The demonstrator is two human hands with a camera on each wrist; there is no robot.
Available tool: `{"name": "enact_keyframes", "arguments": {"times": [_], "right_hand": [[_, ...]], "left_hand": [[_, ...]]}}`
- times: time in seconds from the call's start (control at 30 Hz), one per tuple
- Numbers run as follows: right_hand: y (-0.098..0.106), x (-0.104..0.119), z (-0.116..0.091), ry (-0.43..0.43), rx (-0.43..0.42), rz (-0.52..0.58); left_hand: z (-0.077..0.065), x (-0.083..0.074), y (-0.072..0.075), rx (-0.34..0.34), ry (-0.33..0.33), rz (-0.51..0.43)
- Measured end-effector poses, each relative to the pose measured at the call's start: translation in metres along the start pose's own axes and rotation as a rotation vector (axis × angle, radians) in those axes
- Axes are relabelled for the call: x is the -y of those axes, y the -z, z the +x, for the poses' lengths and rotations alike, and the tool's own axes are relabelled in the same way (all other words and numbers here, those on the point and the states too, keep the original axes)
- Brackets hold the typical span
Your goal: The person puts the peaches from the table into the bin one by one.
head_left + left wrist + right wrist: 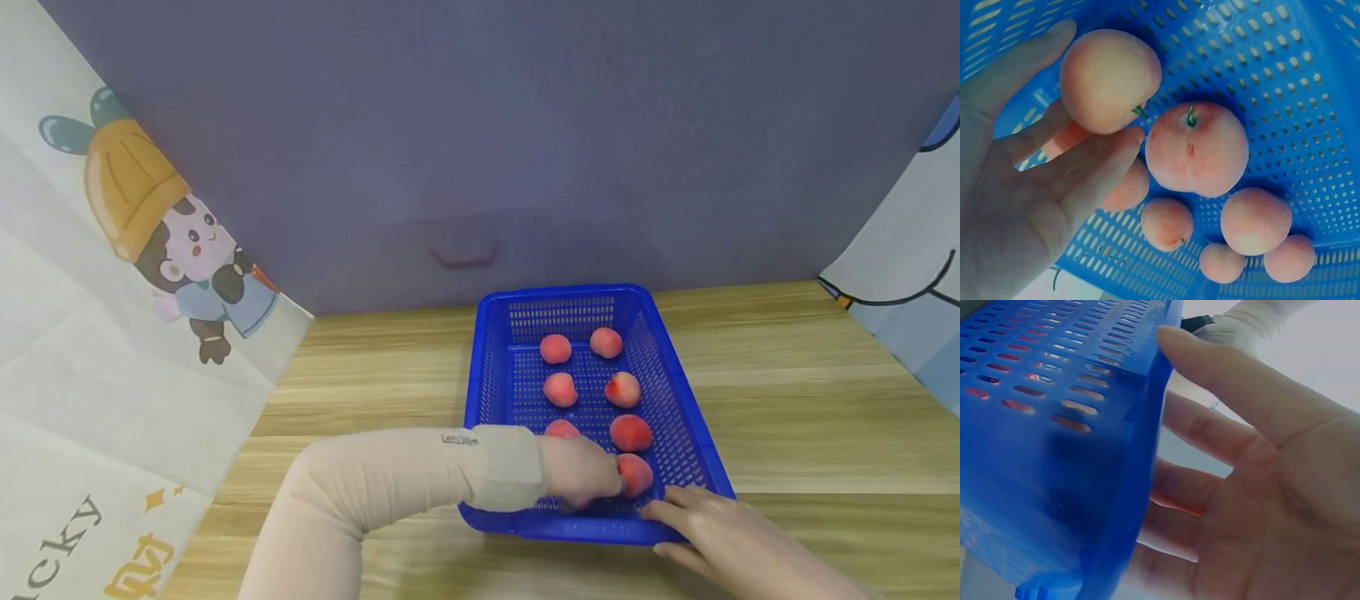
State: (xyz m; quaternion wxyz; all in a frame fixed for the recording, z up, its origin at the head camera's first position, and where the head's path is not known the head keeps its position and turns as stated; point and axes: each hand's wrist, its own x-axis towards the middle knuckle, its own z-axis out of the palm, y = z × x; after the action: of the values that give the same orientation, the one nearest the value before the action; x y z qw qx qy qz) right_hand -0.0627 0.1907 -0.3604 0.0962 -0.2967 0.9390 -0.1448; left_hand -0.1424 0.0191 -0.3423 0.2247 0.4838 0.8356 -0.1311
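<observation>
A blue plastic basket (592,527) holds several pinkish peaches. My left hand (588,471) reaches inside at its near end, beside a peach (635,476). In the left wrist view, the thumb and fingers of my left hand (1035,156) are spread around a pale peach (1110,81); the thumb is straight, its tip just off the fruit. A redder peach (1197,150) lies right by the fingertips. My right hand (720,533) holds the basket's near right corner. In the right wrist view, my right hand's thumb (1210,362) lies at the rim (1138,462), with the other fingers behind it.
Farther back, two rows of peaches run along the basket floor, including a far left peach (556,349) and a far right peach (606,342). The basket stands on a wood-grain table (795,400). A grey-purple panel (480,150) rises behind, with a printed sheet (90,350) at left.
</observation>
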Motion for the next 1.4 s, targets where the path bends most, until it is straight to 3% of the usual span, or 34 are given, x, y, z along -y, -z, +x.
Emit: {"name": "enact_keyframes", "arguments": {"times": [0.1,0.27,0.47,0.77,0.9,1.23,1.3,1.4], "right_hand": [[-0.001,0.000,0.000,0.012,-0.011,-0.008],[-0.001,-0.001,0.000,0.008,-0.008,-0.009],[0.000,0.000,0.001,0.009,-0.007,-0.018],[0.001,0.000,0.002,0.017,0.013,-0.002],[0.000,0.000,0.001,0.040,-0.011,-0.019],[0.001,0.001,0.001,0.043,-0.018,-0.037],[0.002,0.002,0.001,0.061,-0.042,-0.048],[0.006,0.004,0.001,0.131,-0.168,-0.091]], "left_hand": [[0.001,0.000,0.004,-0.006,-0.081,0.168],[-0.001,0.000,0.009,-0.014,-0.059,0.247],[-0.011,0.003,0.018,-0.044,-0.015,0.274],[-0.036,0.007,0.030,-0.116,0.049,0.235],[-0.053,0.009,0.033,-0.225,0.062,0.258],[-0.097,0.022,0.030,-0.612,0.099,0.273],[-0.104,0.026,0.027,-0.699,0.105,0.260],[-0.113,0.032,0.022,-0.808,0.118,0.232]]}}
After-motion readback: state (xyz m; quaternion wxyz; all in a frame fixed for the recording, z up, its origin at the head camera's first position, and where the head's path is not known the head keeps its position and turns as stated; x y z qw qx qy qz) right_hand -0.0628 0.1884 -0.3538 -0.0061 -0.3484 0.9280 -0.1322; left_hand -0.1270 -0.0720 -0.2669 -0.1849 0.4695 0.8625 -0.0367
